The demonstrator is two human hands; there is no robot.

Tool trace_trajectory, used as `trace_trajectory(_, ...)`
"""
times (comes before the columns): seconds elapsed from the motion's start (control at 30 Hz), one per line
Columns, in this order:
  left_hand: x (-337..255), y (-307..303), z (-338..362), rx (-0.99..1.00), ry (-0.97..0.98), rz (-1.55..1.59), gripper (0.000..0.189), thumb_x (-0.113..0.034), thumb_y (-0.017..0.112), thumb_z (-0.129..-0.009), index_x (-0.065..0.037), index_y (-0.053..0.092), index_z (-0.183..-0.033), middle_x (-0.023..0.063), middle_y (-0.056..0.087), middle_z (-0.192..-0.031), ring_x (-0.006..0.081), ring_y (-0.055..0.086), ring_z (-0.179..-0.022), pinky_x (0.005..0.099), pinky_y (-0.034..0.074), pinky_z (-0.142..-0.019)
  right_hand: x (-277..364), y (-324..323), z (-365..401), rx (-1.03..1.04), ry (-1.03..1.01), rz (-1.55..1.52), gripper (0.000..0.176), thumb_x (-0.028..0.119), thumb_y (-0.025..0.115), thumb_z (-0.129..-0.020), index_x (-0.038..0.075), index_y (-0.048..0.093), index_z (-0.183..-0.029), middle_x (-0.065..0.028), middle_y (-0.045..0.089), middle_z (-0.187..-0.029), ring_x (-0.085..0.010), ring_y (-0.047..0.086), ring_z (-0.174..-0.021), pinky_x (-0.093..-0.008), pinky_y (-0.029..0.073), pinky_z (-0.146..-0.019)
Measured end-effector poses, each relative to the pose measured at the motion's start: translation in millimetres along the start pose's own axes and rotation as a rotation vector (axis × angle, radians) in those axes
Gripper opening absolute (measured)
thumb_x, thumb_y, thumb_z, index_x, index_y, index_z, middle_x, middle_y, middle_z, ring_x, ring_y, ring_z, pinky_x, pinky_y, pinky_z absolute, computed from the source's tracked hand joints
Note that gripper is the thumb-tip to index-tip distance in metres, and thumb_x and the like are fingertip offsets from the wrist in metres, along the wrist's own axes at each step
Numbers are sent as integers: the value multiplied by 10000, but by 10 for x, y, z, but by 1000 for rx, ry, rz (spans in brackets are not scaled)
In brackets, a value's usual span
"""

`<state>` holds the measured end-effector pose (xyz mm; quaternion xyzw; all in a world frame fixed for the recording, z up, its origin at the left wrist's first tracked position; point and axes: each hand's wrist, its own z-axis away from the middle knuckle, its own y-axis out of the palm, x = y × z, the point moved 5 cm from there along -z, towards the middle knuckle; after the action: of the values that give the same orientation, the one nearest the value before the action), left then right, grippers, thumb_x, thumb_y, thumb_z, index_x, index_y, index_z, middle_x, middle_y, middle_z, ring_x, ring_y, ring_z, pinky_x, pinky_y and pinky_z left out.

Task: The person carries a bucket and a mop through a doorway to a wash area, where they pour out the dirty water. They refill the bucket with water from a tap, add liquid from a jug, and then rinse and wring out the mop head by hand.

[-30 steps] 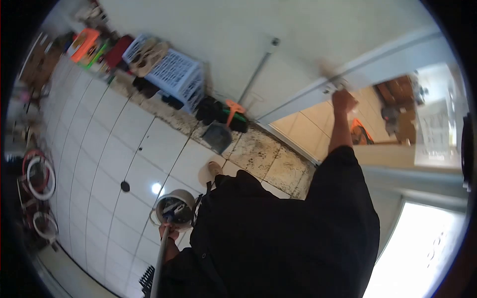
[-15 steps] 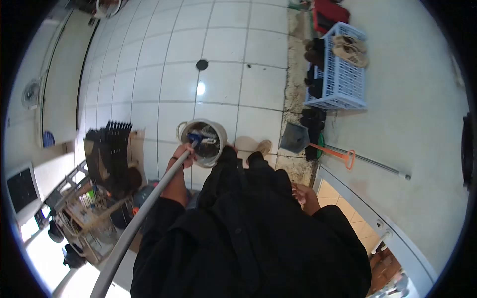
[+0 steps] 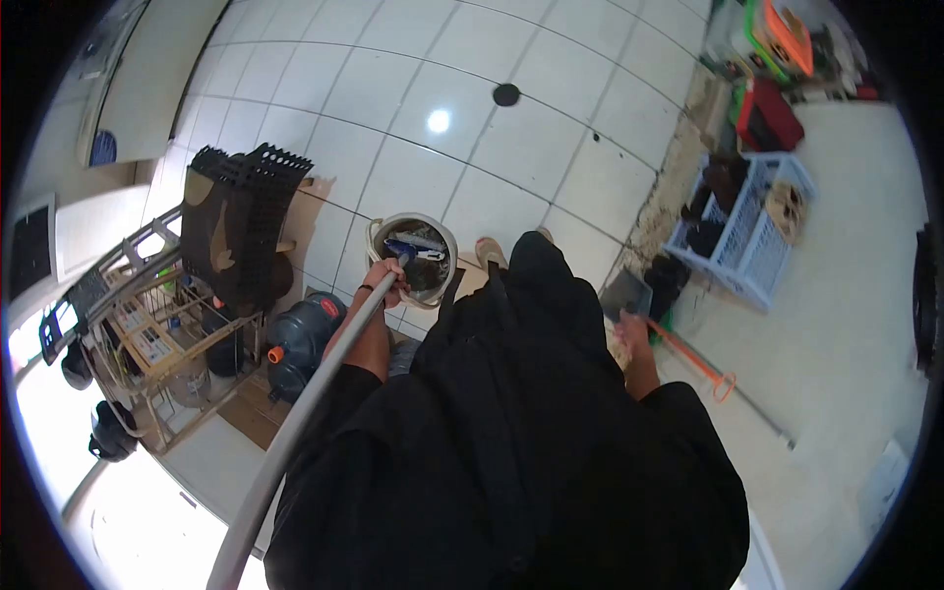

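My left hand (image 3: 389,280) is wrapped around the long grey pole (image 3: 295,418) of a mop, near its lower end. The mop's blue and white head (image 3: 401,249) sits down inside a pale round bucket (image 3: 453,248), which looks to have dark water in it. The pole slants back past my left side. My right hand (image 3: 630,336) hangs low at my right side with loose fingers and nothing visible in it. In this view it overlaps the lower edge of a grey dustpan (image 3: 626,294) with an orange handle (image 3: 700,362).
A blue crate (image 3: 747,258) of shoes stands along the wall at right, with a red item (image 3: 770,116) beyond it. At left are a dark perforated mat (image 3: 236,221), a large water bottle (image 3: 307,339) and a rack (image 3: 162,329). A round drain (image 3: 506,94) lies in the tiled floor.
My view has turned, so the crate and dustpan sit lower and farther right. The water bottle at left shows more fully. My left hand keeps its grip on the mop, its head still inside the bucket.
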<state>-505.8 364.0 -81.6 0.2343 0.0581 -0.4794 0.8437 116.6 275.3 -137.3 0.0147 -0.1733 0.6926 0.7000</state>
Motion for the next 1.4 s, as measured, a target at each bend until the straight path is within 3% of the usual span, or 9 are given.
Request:
trace_trajectory(0.13,-435,-338,14,-91,67,112,166,-125,605,-655,-67,506,-535,69,448,-470,211,403,-401,423,461,-540,277,533,-581,231,-570,1497,479,501,575,-827,94,577,-1079,-119,661,-905,-337,641,-807,-512,458,-623)
trace_trajectory(0.37,-1215,-1130,-73,-121,397,386,109,-89,571,-736,-70,504,-652,86,515,-596,221,456,-445,477,480,-580,1764,951,-2281,667,-1094,419,328,306,516,-902,69,572,-1121,-123,622,-1025,-262,610,-869,-455,481,-682)
trace_trajectory(0.4,-1306,-1185,0,-128,616,362,97,-100,579,-737,-72,523,-663,87,528,-608,230,472,-456,489,482,-588,2393,953,-2230,801,-817,463,295,218,494,-935,45,572,-1161,-134,611,-1113,-236,598,-929,-438,502,-742)
trace_trajectory(0.5,-1482,-1402,-177,-145,599,551,84,-111,593,-724,-68,559,-662,86,542,-609,237,487,-469,501,485,-617,4516,1912,-1039,-77,87,439,398,464,522,-871,100,547,-1029,-93,597,-794,-204,592,-650,-361,394,-517)
trace_trajectory(0.7,-2352,-1182,-136,-366,378,980,154,-152,591,-674,-81,499,-573,78,471,-522,237,452,-468,472,454,-699,8326,4004,-792,-80,-569,832,387,376,529,-880,30,589,-718,-69,565,-584,-190,548,-470,-342,409,-415)
trace_trajectory(0.83,-2615,-1474,-709,-367,403,978,165,-146,589,-664,-85,489,-547,79,458,-506,235,412,-447,460,448,-657,10009,5680,78,36,-857,791,372,376,535,-887,6,568,-921,-82,596,-724,-160,565,-560,-302,415,-454)
trace_trajectory(1.0,-3530,-1400,-926,-358,436,878,220,-198,562,-695,-96,472,-522,79,435,-489,218,384,-423,439,418,-497,11061,7295,192,118,-961,1010,381,418,536,-883,52,536,-991,-86,617,-829,-155,592,-627,-277,401,-450)
trace_trajectory(1.2,-4204,-1718,-1403,-313,317,935,204,-215,550,-733,-81,509,-585,75,485,-569,165,395,-414,302,332,-329,11131,8244,-211,141,-503,1319,423,449,564,-858,48,543,-991,-58,595,-708,-160,577,-575,-311,394,-435)
trace_trajectory(1.4,-5324,-1980,-1585,-435,468,976,127,-163,553,-765,-75,554,-673,95,543,-653,154,418,-401,288,323,-287,11450,9083,-265,118,-184,1474,503,441,534,-857,58,511,-1181,-141,645,-955,-252,647,-730,-430,442,-638)
